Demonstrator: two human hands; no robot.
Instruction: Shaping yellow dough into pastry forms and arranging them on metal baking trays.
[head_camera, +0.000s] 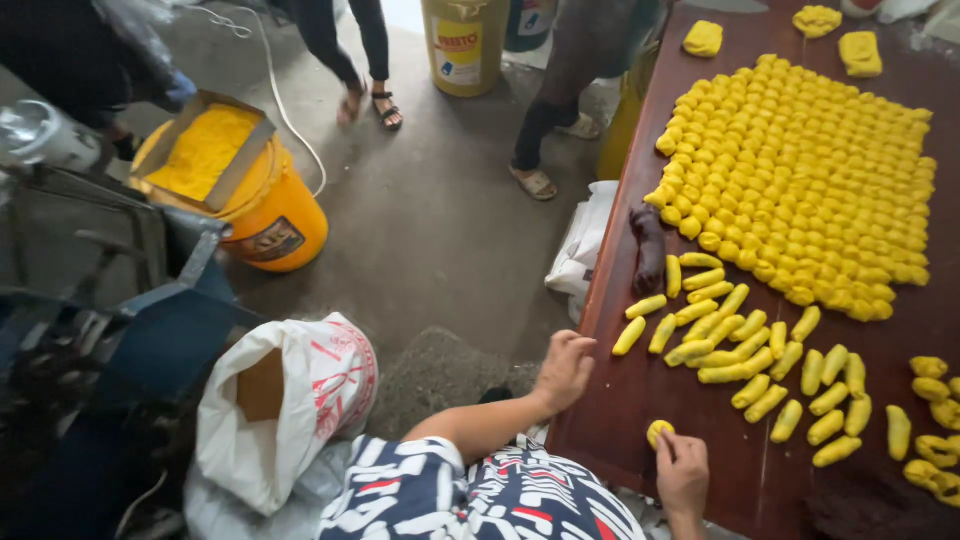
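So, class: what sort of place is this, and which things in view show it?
Probably a small food-making workshop. Rows of yellow dough pieces cover a long wooden table, an orange bucket holds yellow meal, and the right hand touches a small dough ball while the left hand rests on the table's edge.

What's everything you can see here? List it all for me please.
shaped yellow dough pieces: many, packed block, far end of table
yellow dough logs: many, loose, mid-table
dark dough roll: one, left of block
brown wooden table: one, right
orange bucket of yellow dough: one, floor
white plastic sack: one, floor
bystanders' legs: two pairs, top
left hand: on table edge
right hand: touching small yellow dough ball
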